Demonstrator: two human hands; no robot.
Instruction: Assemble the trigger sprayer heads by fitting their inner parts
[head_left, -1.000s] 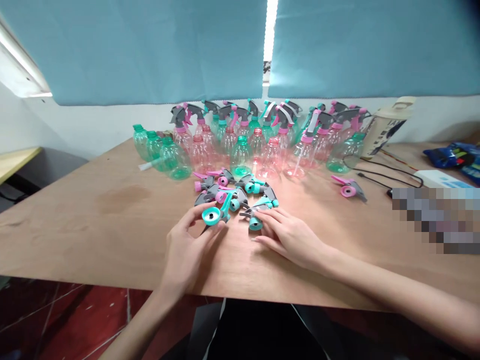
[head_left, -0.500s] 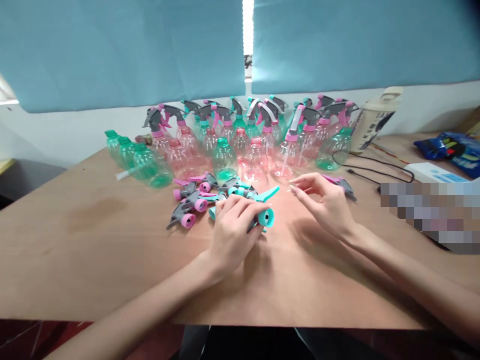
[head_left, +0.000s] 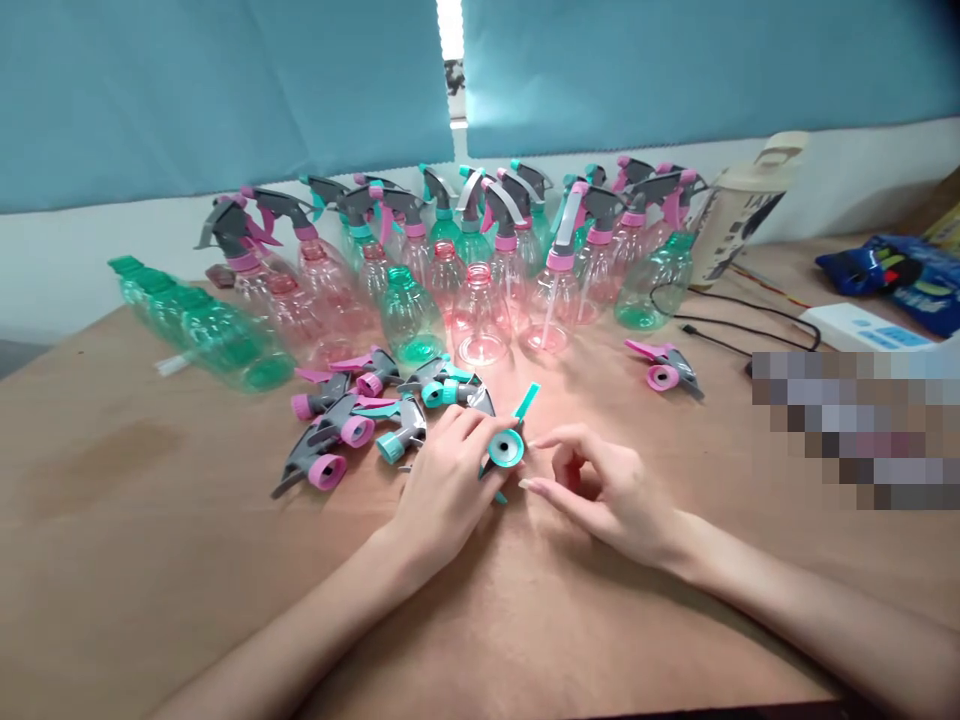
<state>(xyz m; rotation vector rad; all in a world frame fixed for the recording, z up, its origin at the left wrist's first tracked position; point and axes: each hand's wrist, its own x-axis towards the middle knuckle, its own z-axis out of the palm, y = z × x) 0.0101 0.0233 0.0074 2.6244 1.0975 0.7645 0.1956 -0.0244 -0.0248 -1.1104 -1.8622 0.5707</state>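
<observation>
My left hand [head_left: 444,490] grips a teal-and-grey trigger spray head [head_left: 506,449], its round collar turned towards me and its teal lever pointing up. The fingers hide most of its grey body. Just right of the collar is my right hand [head_left: 611,495], thumb and forefinger apart, the other fingers curled, holding nothing I can see. Left of my left hand lie loose spray heads: a teal one [head_left: 401,430] close by and pink ones [head_left: 327,470] further out. Another pink spray head [head_left: 663,376] rests alone to the right.
Behind the hands stand several clear bottles, a green open one [head_left: 411,315] and a pink open one [head_left: 480,315] among them; many others carry spray heads. Green bottles [head_left: 225,335] line the left. On the right are a cream flask [head_left: 739,220], a black cable [head_left: 739,322] and a white box [head_left: 862,328].
My right hand has come down and left, close to the teal collar. The spray head has turned so its collar faces me more. The camera view has shifted rightwards and down.
</observation>
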